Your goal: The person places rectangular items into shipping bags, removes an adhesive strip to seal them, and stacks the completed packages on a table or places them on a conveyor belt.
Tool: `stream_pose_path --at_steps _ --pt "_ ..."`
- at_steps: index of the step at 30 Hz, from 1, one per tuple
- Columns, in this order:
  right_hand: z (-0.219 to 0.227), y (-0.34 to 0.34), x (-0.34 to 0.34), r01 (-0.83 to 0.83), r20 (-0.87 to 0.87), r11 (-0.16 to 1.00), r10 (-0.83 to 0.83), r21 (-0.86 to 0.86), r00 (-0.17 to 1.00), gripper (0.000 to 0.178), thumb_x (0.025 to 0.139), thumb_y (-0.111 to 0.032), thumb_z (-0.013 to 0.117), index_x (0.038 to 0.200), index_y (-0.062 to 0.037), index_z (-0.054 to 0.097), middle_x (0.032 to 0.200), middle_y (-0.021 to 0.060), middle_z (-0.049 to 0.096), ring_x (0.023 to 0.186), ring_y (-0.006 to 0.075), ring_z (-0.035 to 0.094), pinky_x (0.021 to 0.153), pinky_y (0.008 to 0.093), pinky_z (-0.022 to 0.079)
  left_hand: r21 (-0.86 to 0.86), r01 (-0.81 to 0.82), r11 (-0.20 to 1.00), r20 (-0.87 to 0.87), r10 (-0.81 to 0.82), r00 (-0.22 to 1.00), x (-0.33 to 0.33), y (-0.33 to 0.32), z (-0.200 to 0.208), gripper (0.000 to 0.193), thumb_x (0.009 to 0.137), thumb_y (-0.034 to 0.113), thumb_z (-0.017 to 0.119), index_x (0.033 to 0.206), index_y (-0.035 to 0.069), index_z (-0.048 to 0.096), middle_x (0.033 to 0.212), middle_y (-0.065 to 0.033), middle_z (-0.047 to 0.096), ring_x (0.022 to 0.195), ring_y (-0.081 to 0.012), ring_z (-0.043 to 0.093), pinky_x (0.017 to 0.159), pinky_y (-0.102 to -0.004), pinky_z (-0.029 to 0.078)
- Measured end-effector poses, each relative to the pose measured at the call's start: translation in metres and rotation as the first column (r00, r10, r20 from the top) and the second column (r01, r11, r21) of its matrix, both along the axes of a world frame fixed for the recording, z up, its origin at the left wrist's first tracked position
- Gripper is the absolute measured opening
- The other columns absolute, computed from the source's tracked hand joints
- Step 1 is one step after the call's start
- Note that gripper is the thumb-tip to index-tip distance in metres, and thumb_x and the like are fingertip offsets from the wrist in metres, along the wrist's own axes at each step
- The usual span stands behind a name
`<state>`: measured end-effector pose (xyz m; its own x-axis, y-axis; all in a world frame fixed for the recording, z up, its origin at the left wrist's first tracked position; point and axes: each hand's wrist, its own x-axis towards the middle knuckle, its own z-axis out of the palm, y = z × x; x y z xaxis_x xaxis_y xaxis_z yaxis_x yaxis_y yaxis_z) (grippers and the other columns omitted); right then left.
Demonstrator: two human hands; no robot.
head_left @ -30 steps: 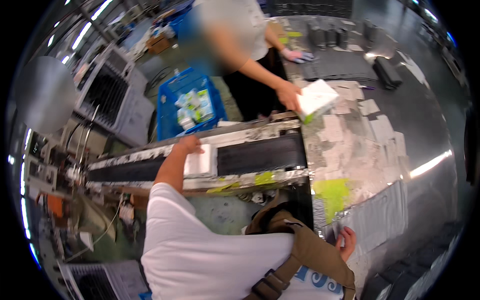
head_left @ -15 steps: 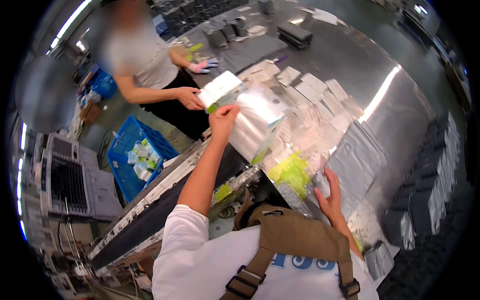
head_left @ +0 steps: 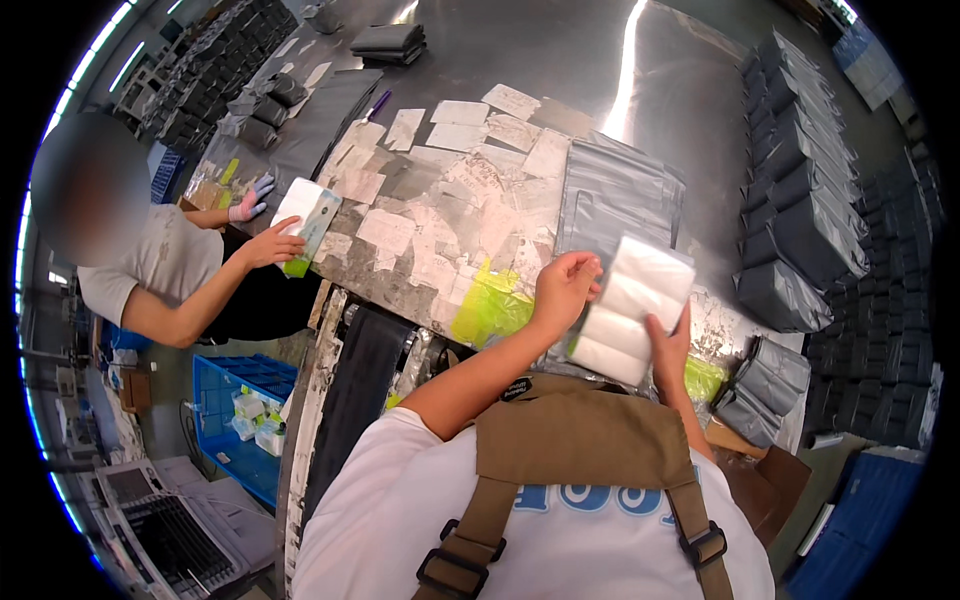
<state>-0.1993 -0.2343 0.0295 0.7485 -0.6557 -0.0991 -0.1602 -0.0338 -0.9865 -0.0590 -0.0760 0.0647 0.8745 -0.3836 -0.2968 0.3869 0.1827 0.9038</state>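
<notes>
A broad metal table (head_left: 540,50) is filling most of the scene, and many pieces of worn paper (head_left: 385,232) are covering its middle. On the left a co-worker (head_left: 165,265) is standing, holding a white-and-green pack (head_left: 308,212) over the table edge. A row of grey packages (head_left: 800,215) is standing along the right side. A dark conveyor belt (head_left: 362,390) is reaching to the near edge, with a blue crate (head_left: 208,410) standing to its left. Flat grey bags (head_left: 615,190) are lying in front of the person, and yellow-green film (head_left: 490,305) is lying nearby. Just at their near end, the right hand (head_left: 672,350) is gripping a ribbed white pack (head_left: 635,305) — the thumb is pressing on its face, the other fingers are hiding behind. The left hand (head_left: 565,292) is hovering half open, its fingers curled, just beside the pack's left edge — I cannot tell if it is touching. Farther off, a purple pen (head_left: 377,106) is lying.
</notes>
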Motion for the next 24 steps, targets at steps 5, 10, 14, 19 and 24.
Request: stream_pose_path --at_steps 5,10,14,19,24 --pt "-0.016 -0.065 -0.073 0.336 0.025 0.827 -0.388 0.45 0.921 0.052 0.097 -0.027 0.058 0.141 -0.0043 0.041 0.129 0.0131 0.056 0.111 0.0249 0.059 0.093 0.0367 0.05 0.665 0.107 0.739 0.672 -0.654 0.347 0.023 0.002 -0.056 0.032 0.086 0.016 0.066 0.118 0.01 0.063 0.119 -0.0099 0.063 0.116 -0.0309 0.053 0.096 -0.0442 0.044" --pt "-0.011 -0.065 -0.093 0.336 0.104 0.856 -0.404 0.393 0.909 0.052 0.098 -0.027 0.055 0.141 -0.0039 0.039 0.13 0.0117 0.055 0.112 0.0242 0.059 0.094 0.0377 0.049 0.832 0.017 0.554 0.552 -0.831 0.064 0.052 -0.022 -0.102 0.044 0.086 0.023 0.066 0.128 0.011 0.058 0.144 -0.0101 0.046 0.139 -0.0321 0.032 0.111 -0.0482 0.03" --pt "-0.012 -0.04 -0.093 0.312 0.029 0.863 -0.351 0.398 0.936 0.046 0.096 -0.023 0.059 0.134 -0.0011 0.045 0.121 0.0108 0.059 0.103 0.0199 0.06 0.088 0.0339 0.05 0.718 -0.087 0.69 0.692 -0.721 -0.008 0.078 -0.038 -0.085 0.038 0.082 0.019 0.068 0.117 0.006 0.061 0.131 -0.0116 0.053 0.127 -0.0335 0.043 0.1 -0.0469 0.039" --pt "0.001 -0.011 -0.08 0.221 -0.013 0.916 -0.23 0.334 0.973 0.059 0.09 -0.013 0.066 0.141 -0.0009 0.04 0.126 0.0107 0.057 0.109 0.0185 0.055 0.093 0.0315 0.046 0.798 0.024 0.602 0.6 -0.791 -0.116 0.04 -0.002 -0.078 0.017 0.073 0.011 0.069 0.085 0.004 0.059 0.091 -0.0112 0.053 0.089 -0.0297 0.053 0.072 -0.0406 0.047" --pt "0.005 0.001 -0.06 -0.001 -0.038 0.98 0.008 0.197 0.999 0.073 0.084 -0.012 0.071 0.145 0.0006 0.033 0.131 0.0137 0.053 0.115 0.0211 0.054 0.098 0.0326 0.043 0.747 0.076 0.661 0.66 -0.75 0.043 0.037 0.005 -0.098 0.018 0.074 0.005 0.066 0.091 0.0 0.063 0.095 -0.0127 0.059 0.093 -0.0322 0.057 0.078 -0.0392 0.05"
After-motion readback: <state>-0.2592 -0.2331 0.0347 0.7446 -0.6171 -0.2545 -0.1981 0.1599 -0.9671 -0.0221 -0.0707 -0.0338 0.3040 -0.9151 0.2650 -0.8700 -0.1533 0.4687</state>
